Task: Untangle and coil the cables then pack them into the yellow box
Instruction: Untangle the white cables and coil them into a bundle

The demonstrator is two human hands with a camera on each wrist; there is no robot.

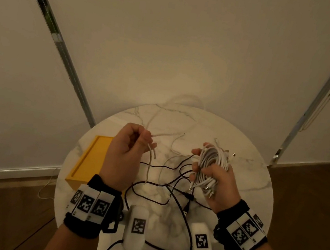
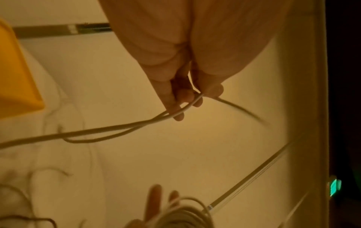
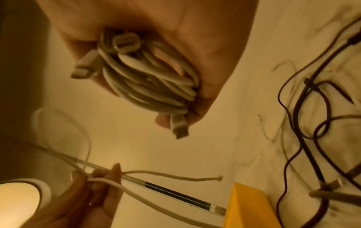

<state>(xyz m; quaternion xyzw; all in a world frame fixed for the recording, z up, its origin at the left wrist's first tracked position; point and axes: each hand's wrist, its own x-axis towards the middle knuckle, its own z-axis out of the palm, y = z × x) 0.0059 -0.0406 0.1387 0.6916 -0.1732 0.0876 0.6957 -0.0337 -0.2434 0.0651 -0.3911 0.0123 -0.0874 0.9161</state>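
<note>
1. Partly done: the right hand (image 1: 214, 174) grips a coiled bundle of white cables (image 1: 212, 163); nothing shows inside the yellow box (image 1: 89, 160).
2. The left hand (image 1: 126, 151) pinches a loose white cable (image 1: 150, 159), not yet coiled.
3. Thin black cables (image 1: 172, 189) lie tangled on the worktop (image 1: 247, 179), beside the box.

Your left hand (image 1: 125, 153) was raised above the left half of the round marble table, back towards you, fingers curled, thumb and fingertips (image 2: 178, 106) pinching a thin off-white cord (image 2: 121, 128). Your right hand (image 1: 213, 180) was up over the right half, palm turned inward, fingers wrapped round a coiled bundle of white cables (image 1: 212, 163). Both wrists wore black straps carrying white marker blocks.
</note>
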